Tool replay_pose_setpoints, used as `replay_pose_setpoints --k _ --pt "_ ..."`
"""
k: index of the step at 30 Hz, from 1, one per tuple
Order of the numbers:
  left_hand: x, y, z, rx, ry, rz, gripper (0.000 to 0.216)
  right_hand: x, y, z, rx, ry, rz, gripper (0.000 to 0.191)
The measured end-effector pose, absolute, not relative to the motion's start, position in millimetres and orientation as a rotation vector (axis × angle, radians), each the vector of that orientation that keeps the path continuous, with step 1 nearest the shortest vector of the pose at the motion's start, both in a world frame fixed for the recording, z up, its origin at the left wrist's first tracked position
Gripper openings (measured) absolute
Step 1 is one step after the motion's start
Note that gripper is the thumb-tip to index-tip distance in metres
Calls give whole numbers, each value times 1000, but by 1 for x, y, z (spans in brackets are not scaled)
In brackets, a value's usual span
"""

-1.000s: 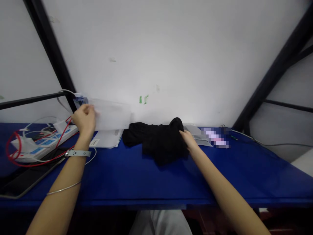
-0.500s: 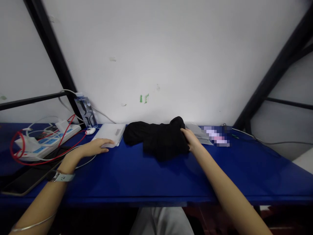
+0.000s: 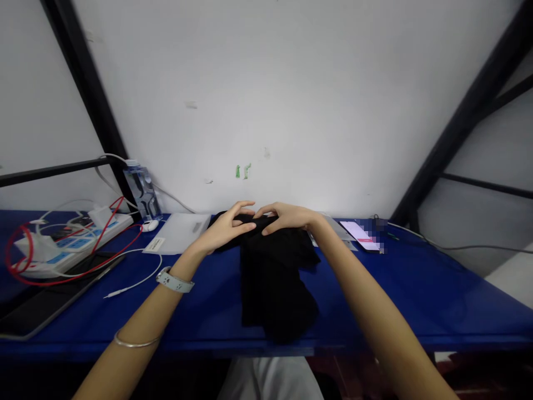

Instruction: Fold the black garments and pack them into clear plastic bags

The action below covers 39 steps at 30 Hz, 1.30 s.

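- The black cloth (image 3: pixel 281 294) lies on the blue desk (image 3: pixel 200 322) in front of me, the far part by the wall, the near part hanging loosely toward the desk's front edge.
- My left hand (image 3: pixel 227 228) is at its far side; thumb and forefinger stand apart, but if the other fingers pinch some cloth, I cannot tell.
- My right hand (image 3: pixel 289 215) is just beside it, curved over the cloth, thumb and fingers parted; its hold also I cannot tell.
- As I judge, the arranging is only partly done: the cloth is laid out lengthwise, but it is bunched under my hands, with uneven edges and not yet flat.
- Left of the cloth is a pale folder (image 3: pixel 177 230); on the right, a phone (image 3: pixel 362 236).
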<state>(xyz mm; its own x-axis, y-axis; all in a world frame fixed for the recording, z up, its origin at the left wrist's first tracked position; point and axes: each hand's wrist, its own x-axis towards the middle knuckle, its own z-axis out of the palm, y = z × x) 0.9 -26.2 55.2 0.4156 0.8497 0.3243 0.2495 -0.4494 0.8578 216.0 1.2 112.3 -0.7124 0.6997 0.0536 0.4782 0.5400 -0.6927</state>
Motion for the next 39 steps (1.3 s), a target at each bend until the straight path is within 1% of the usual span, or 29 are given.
replay_pose_setpoints --k 2,4,6,7,9,10,12,15,16,17,19,21,23,24,26,28,30,32,34,37,39 --pt "-4 -15 42 1906 978 1016 52 216 11 98 -1058 -2510 758 38" --pt "-9 -7 29 1911 1079 1050 47 220 19 80 -1189 -2431 442 39" --pt "-12 -5 22 2014 1160 1095 43 229 22 63 -1249 -2298 217 32" --pt "-11 -6 21 2113 1151 1098 42 235 22 56 -1262 -2243 190 26" --pt "-6 -10 23 2349 1023 1041 37 248 18 48 -1279 -2180 263 16" --pt "-2 -14 25 2457 936 984 34 255 14 45 -1287 -2168 331 16" --pt "10 -20 27 2636 815 836 29 267 3 43 -1285 -2188 511 21" --pt "29 -26 24 2867 826 606 33 273 -26 44 -1227 -2289 831 29" --pt "35 -27 22 2932 842 544 33 271 -38 44 -1205 -2332 888 32" --pt "39 -27 20 2978 853 501 31 268 -52 44 -1192 -2378 889 35" --pt "45 -27 17 3004 885 490 27 256 -80 42 -1189 -2472 778 40" --pt "45 -25 19 2935 957 597 37 242 -106 37 -1199 -2560 565 49" --pt "41 -22 26 2764 1089 795 46 229 -126 31 -1205 -2636 299 60" --pt "36 -19 32 2642 1156 898 48 225 -132 28 -1199 -2684 206 60" --pt "25 -13 45 2348 1262 1092 50 222 -140 24 -1168 -2778 136 51" --pt "10 -6 57 2054 1299 1251 50 228 -142 27 -1150 -2810 191 48" --pt "-9 0 68 1822 1267 1330 42 240 -141 35 -1145 -2757 298 51" --pt "-28 2 75 1660 1205 1318 29 257 -137 46 -1116 -2639 422 50" --pt "-47 0 79 1529 1160 1271 22 276 -130 57 -1042 -2472 538 45" --pt "-67 -11 83 1422 1082 1194 29 303 -116 64 -973 -2198 637 34" --pt "-74 -19 85 1434 1045 1165 36 316 -107 63 -957 -2052 693 33"
